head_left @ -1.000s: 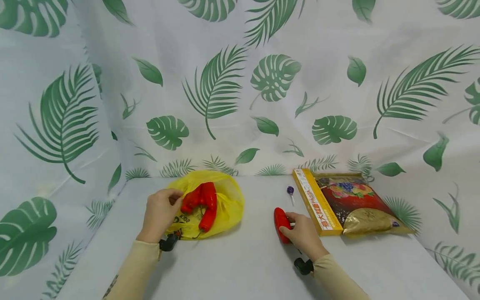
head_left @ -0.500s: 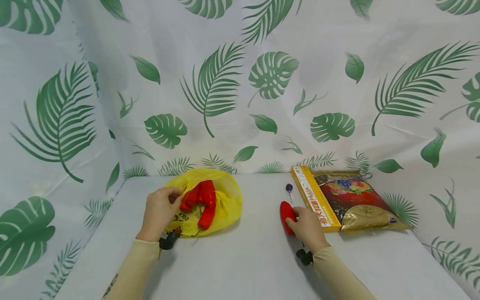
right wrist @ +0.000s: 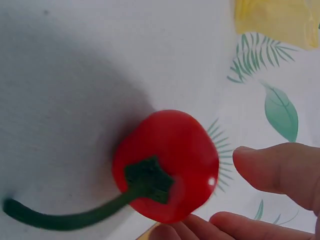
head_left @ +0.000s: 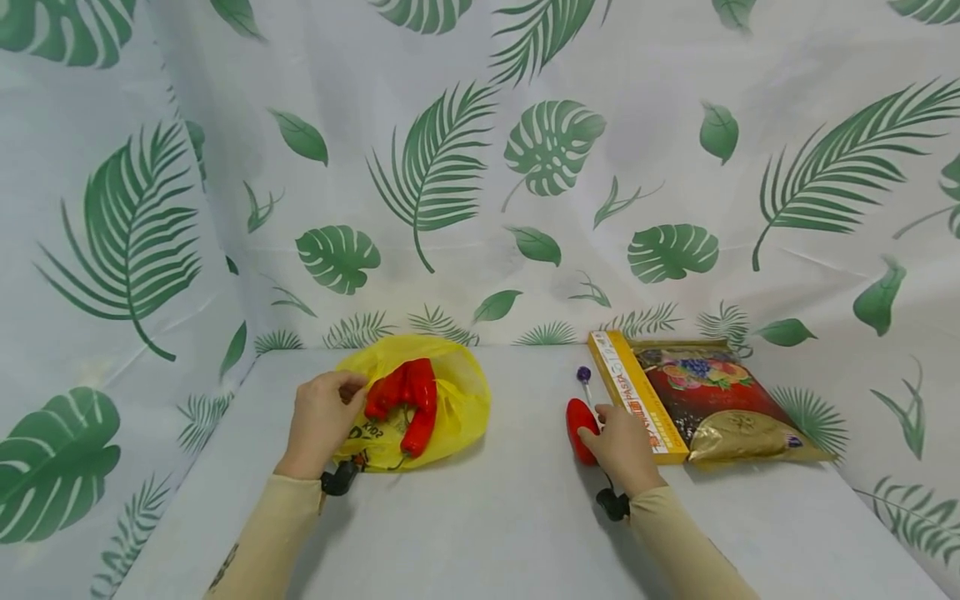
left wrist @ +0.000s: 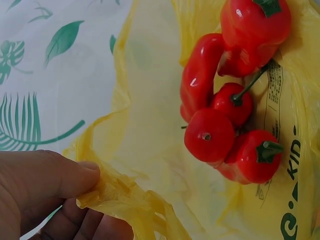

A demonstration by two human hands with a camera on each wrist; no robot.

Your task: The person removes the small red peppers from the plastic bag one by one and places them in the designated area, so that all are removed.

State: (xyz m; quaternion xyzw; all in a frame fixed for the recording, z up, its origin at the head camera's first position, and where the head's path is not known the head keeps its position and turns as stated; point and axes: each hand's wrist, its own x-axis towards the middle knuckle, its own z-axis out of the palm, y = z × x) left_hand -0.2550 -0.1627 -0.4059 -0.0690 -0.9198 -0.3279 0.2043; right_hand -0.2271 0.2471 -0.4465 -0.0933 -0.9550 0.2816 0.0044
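My left hand pinches the near left rim of a yellow plastic bag lying on the table. In the left wrist view, thumb and fingers squeeze a crumpled fold of the bag. Several red peppers with green stems lie in the bag's mouth. To the right, my right hand holds a single red pepper on the table. The right wrist view shows this pepper stem-on, with my thumb beside it and fingers under it.
A purple lollipop lies just behind the single pepper. A yellow pasta box and a red-and-gold snack pouch lie at the right. The leaf-print cloth covers the table and rises behind and at both sides.
My right hand has carried the single pepper a little to the right and farther back, toward the pasta box. The left hand has kept its pinch on the bag.
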